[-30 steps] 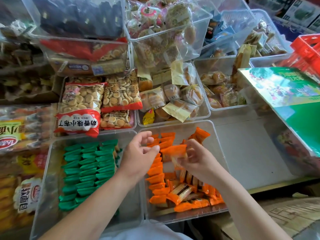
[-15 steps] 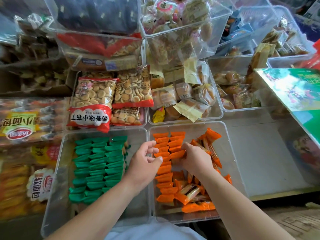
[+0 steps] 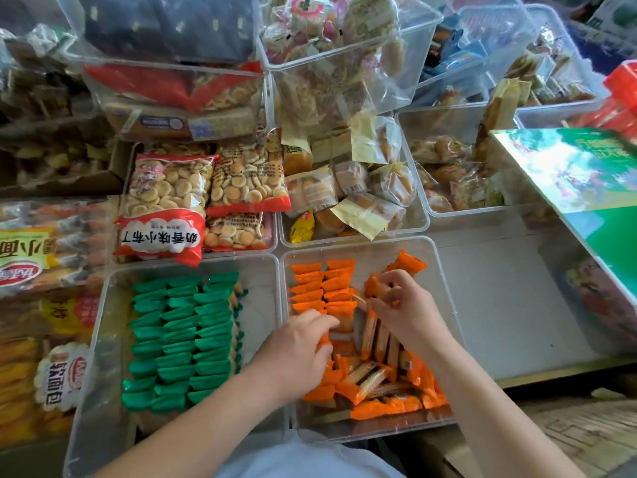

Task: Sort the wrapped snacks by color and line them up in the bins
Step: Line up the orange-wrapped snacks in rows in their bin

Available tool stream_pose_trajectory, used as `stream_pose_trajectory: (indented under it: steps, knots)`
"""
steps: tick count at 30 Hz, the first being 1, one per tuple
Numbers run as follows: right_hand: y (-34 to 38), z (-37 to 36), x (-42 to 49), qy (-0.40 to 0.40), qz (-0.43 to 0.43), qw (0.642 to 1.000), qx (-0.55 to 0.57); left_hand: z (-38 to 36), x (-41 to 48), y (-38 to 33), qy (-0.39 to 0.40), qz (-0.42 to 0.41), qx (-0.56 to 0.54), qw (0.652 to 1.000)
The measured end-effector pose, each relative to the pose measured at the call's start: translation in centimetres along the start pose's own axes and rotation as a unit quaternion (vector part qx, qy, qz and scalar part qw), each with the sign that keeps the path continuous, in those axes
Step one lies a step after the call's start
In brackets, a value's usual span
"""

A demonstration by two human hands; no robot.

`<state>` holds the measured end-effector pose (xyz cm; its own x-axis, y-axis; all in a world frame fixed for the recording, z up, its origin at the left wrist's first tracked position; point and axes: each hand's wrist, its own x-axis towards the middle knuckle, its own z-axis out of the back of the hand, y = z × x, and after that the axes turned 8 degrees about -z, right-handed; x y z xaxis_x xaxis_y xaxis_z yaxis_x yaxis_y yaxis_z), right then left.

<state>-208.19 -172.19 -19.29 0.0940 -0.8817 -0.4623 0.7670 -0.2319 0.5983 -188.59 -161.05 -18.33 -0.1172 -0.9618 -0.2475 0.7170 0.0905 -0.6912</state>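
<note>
Pinching orange snack (image 3: pixel 375 287), right hand (image 3: pixel 408 310) curled.

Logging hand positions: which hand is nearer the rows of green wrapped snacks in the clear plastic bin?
Left. The left hand lies just right of the green wrapped snacks, over the orange wrapped snacks; the right hand is farther right.

- Green snacks (image 3: pixel 186 339): 3 tidy, overlapping columns in the clear left bin (image 3: pixel 90 374).
- Orange snacks (image 3: pixel 324 284): 2 short columns far-left in the right bin (image 3: pixel 445 305); loose heap (image 3: pixel 375 386) nearer.
</note>
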Motion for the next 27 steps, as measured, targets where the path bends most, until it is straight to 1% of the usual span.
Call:
stream_pose_trajectory:
  steps: [1,4,6,8,11,13,15,16,17,18,20,22,24,27]
  knots:
    - [-0.6,1.1,-0.7,-0.008,-0.004,1.0,-0.001,-0.6,0.3,-0.4,0.03,-0.017,0.023,0.999]
    - [-2.8,3.0,-2.9,0.009,-0.027,0.999,-0.04,-3.0,1.4,-2.5,0.114,0.001,0.024,0.993]
    - [-4.1,3.4,-4.3,0.026,-0.039,0.997,-0.057,-4.8,2.1,-3.8,0.19,0.004,0.074,0.979]
    - [-5.0,3.7,-5.5,0.022,-0.049,0.998,-0.043,-6.0,2.5,-4.6,0.242,0.003,0.13,0.962]
    - [-6.2,4.2,-6.7,0.001,-0.064,0.998,-0.014,-6.5,2.5,-5.3,0.265,0.012,0.17,0.949]
    - [-6.8,4.4,-7.3,-0.004,-0.069,0.998,-0.01,-6.7,2.4,-5.2,0.241,0.012,0.145,0.96]
    - [-7.0,4.6,-7.7,-0.004,-0.065,0.998,-0.002,-6.5,2.0,-5.1,0.209,0.032,0.09,0.973]
    - [-6.9,4.7,-7.8,-0.005,-0.059,0.998,0.018,-6.2,1.8,-5.1,0.186,0.042,0.045,0.981]
    - [-6.7,4.7,-7.9,-0.006,-0.054,0.998,0.045,-5.7,1.7,-5.1,0.159,0.056,-0.02,0.985]
    - [-6.5,4.8,-8.0,-0.007,-0.05,0.996,0.075,-5.1,1.6,-5.2,0.131,0.073,-0.104,0.983]
    - [-5.9,4.9,-8.2,0.007,-0.054,0.988,0.145,-3.7,1.2,-5.4,0.088,0.11,-0.269,0.953]
    - [-5.0,4.9,-8.7,0.041,-0.077,0.964,0.252,-2.6,0.5,-5.5,0.066,0.131,-0.373,0.916]
    - [-3.9,4.9,-9.3,0.078,-0.098,0.935,0.332,-2.1,0.0,-5.6,0.048,0.138,-0.424,0.894]
    - [-3.3,4.8,-10.1,0.115,-0.089,0.917,0.371,-2.1,-0.6,-6.1,0.039,0.121,-0.465,0.876]
